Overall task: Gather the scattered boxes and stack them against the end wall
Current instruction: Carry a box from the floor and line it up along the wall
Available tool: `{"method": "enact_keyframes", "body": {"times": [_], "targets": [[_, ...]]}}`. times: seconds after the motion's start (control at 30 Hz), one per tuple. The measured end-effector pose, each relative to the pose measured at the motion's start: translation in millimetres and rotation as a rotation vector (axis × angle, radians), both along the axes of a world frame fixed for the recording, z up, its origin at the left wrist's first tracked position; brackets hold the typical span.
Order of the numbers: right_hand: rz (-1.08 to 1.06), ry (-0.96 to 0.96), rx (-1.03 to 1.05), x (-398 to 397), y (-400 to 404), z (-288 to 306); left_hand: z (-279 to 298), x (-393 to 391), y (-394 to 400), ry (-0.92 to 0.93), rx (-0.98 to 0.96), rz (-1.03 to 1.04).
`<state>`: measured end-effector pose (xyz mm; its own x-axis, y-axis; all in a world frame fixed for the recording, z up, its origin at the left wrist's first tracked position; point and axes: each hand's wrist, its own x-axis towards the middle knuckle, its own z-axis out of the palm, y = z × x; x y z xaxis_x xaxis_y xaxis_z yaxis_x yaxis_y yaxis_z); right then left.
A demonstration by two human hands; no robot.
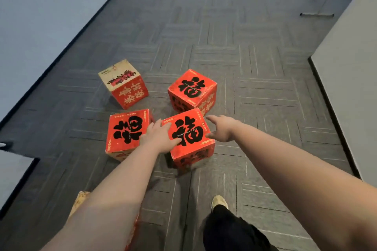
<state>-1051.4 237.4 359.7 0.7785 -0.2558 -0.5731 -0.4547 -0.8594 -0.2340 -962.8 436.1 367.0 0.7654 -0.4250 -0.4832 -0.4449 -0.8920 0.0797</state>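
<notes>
You're picking up the nearest box (188, 135): left hand (158, 137) and right hand (221, 129) flank it, fingers spread. Next, squeeze and lift.

Both arms outstretched, left hand (158, 135) and right hand (221, 128) spread.

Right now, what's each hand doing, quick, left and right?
Left hand: open, fingers resting on the near red box at its left edge.
Right hand: open, spread at that box's right edge, not gripping.
</notes>
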Motion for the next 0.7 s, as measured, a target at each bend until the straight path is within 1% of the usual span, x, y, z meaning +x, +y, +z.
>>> {"method": "enact_keyframes", "body": {"times": [0.13, 0.27, 0.37, 0.43, 0.6, 0.7], "targets": [[-0.003, 0.057, 0.006, 62, -54, -51, -53, 59, -53, 0.038, -0.025, 0.015], [0.016, 0.123, 0.003, 103, -85, -111, -113, 93, -76, 0.085, 0.006, 0.093], [-0.022, 0.135, 0.024, 125, -100, -163, -169, 110, -82, 0.056, 0.006, 0.159], [-0.055, 0.147, 0.033, 135, -107, -199, -209, 117, -84, 0.048, 0.035, 0.164], [-0.104, 0.189, 0.059, 155, -108, -299, -308, 137, -77, 0.119, 0.095, 0.196], [-0.143, 0.200, 0.087, 166, -104, -351, -358, 151, -73, 0.134, 0.108, 0.204]]}}
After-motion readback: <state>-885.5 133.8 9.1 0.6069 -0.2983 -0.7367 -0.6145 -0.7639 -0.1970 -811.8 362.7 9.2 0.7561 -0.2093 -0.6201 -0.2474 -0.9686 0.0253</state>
